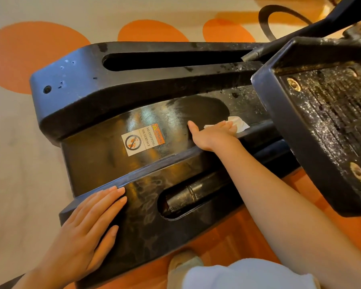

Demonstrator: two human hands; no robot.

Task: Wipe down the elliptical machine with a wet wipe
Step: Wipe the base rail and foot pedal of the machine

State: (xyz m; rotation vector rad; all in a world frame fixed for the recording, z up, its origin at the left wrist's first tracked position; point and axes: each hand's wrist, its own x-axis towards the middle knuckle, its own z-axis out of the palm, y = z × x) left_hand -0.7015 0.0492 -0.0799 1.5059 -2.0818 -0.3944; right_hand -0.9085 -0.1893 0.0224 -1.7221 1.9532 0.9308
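Observation:
The black base of the elliptical machine fills the middle of the view, dusty and scuffed. On its sunken centre panel sits a warning sticker. My right hand lies flat with straight fingers on a white wet wipe, pressing it onto the panel to the right of the sticker. A dark, clean-looking streak spreads just beyond the hand. My left hand rests flat on the near rail of the base, fingers straight, holding nothing.
A large, dusty foot pedal overhangs the base on the right, close to the wipe. Slots with rollers run along both rails. The floor has orange circles. My shoe and pale clothing show at the bottom.

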